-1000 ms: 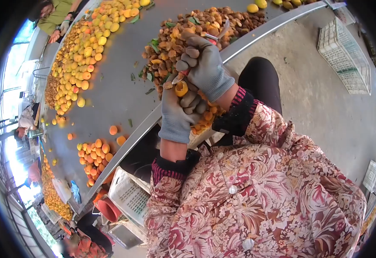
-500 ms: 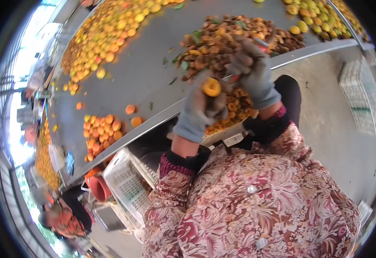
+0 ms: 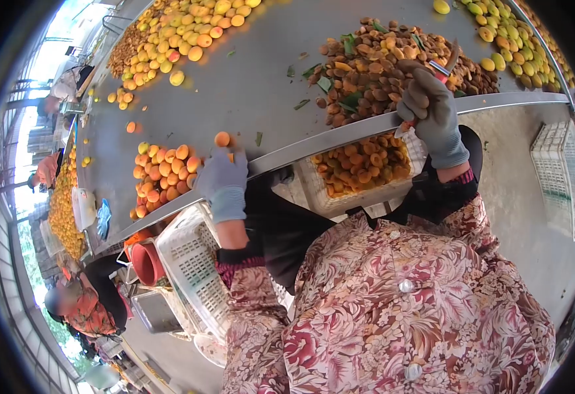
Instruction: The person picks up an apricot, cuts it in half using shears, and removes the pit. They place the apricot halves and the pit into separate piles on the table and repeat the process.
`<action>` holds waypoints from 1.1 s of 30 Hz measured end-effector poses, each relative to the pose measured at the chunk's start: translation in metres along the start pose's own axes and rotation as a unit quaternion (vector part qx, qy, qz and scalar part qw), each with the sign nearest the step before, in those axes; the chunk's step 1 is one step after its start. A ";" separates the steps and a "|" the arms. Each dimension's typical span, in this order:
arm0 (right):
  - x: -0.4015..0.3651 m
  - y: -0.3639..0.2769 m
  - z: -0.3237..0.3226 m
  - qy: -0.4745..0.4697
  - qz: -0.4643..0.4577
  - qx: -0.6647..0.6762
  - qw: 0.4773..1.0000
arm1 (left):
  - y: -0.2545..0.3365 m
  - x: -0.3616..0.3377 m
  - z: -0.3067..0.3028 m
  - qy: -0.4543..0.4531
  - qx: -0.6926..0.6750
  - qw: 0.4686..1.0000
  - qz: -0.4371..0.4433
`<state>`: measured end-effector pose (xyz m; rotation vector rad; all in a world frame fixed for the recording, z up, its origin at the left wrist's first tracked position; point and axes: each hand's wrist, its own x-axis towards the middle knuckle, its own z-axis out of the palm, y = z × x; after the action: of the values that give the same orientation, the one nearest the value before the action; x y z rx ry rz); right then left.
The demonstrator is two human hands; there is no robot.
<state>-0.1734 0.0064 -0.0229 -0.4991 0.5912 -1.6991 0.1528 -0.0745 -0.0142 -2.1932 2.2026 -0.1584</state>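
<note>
Left hand (image 3: 223, 184): gloved, stretched to the metal rim (image 3: 340, 138) of the tabletop (image 3: 254, 85), fingertips beside a small heap of apricots (image 3: 162, 174) — grip hidden behind the back of the glove, cannot tell whether spread or closed.
Loose apricot (image 3: 222, 138): on the tabletop just beyond those fingertips, apart from the heap.
Right hand (image 3: 432, 111): gloved, grip pressed together around a knife (image 3: 446, 65) with a red handle — the blade pokes up past the knuckles.
Knife position: over the rim, at the near side of the pit pile (image 3: 392, 62).
Pile contents: brown stones mixed with green leaves, lying on the tabletop.
Crate of halves (image 3: 363, 167): under the rim, between the two hands, full of orange cut fruit.
White basket (image 3: 192, 262): below the left hand, beside a red bucket (image 3: 146, 262).
Far tabletop: a wide spread of whole fruit (image 3: 176, 26); yellow-green fruit (image 3: 517, 56) at the right.
Co-worker (image 3: 87, 308): lower left, in a patterned top.
</note>
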 end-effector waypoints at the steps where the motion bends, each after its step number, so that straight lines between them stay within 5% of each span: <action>1: 0.000 0.000 0.003 0.015 -0.003 -0.013 1.000 | -0.010 0.006 0.003 -0.105 0.038 0.992 -0.049; 4: 0.001 0.001 0.002 0.012 -0.009 -0.017 1.000 | -0.031 0.022 0.005 -0.176 -0.093 0.980 -0.009; 8: -0.001 0.000 -0.004 0.008 -0.007 0.011 1.000 | -0.022 0.015 0.008 -0.128 -0.187 0.974 -0.006; 9: -0.007 -0.002 0.001 0.001 0.002 -0.058 0.998 | -0.014 0.004 0.003 -0.085 -0.430 0.898 0.038; 10: -0.013 -0.003 0.007 -0.007 0.013 -0.128 0.992 | -0.005 -0.007 -0.001 -0.040 -0.645 0.760 0.075; 11: -0.019 -0.005 0.014 -0.041 0.054 -0.128 0.989 | 0.007 -0.014 -0.007 -0.042 -0.647 0.757 0.079; 13: -0.036 -0.011 0.045 -0.010 0.115 -0.192 0.975 | 0.034 -0.026 -0.022 -0.034 -0.773 0.616 0.145; 17: -0.064 -0.013 0.076 -0.062 0.255 -0.334 0.905 | 0.071 -0.040 -0.035 -0.074 -0.838 0.504 0.197; 21: -0.084 0.002 0.066 -0.113 0.164 -0.296 0.934 | 0.082 -0.046 -0.029 -0.109 -0.824 0.508 0.224; 23: -0.089 -0.004 0.065 -0.147 0.223 -0.326 0.907 | 0.088 -0.050 -0.030 -0.114 -0.843 0.485 0.203; 33: -0.090 -0.012 0.064 -0.159 0.183 -0.541 0.805 | 0.084 -0.049 -0.029 -0.114 -0.803 0.532 0.244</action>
<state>-0.1255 0.0889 0.0333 -1.3434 1.2969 -0.7335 0.0665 -0.0236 0.0042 -1.0188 2.7258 2.8993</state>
